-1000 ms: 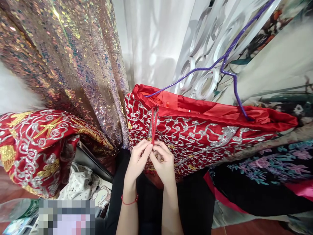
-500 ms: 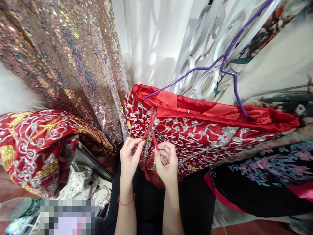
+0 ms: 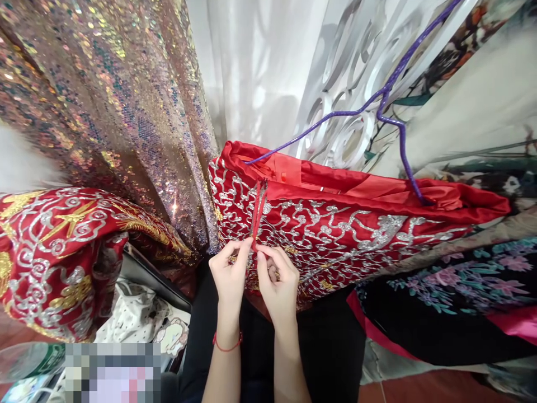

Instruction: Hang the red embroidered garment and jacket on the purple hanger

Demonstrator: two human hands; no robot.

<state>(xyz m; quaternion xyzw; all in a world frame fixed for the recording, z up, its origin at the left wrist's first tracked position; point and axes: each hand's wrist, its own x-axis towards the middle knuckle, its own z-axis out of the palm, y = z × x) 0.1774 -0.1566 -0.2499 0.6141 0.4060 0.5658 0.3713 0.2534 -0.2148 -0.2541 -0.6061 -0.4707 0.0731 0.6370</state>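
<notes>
A red garment [image 3: 331, 240] with silver and gold embroidery hangs from a purple hanger [image 3: 323, 120], its red lining showing at the upper opening. Two red strings [image 3: 257, 215] run down from that opening's left part. Pinched around them near their lower visible stretch are my left hand [image 3: 229, 268] and my right hand [image 3: 277, 277], fingertips almost touching. A red cord bracelet circles my left wrist. Where the strings go beyond my fingers is mostly hidden.
Sequined fabric [image 3: 126, 112] hangs at the upper left. Another embroidered red garment [image 3: 54, 246] lies at left, above a white dotted cloth [image 3: 128, 313]. Black floral fabric [image 3: 461, 313] lies at right. White openwork lattice [image 3: 352, 89] stands behind the hanger.
My hands have come together, bringing the two strings from crossed and spread apart to close side by side. The view has shifted slightly.
</notes>
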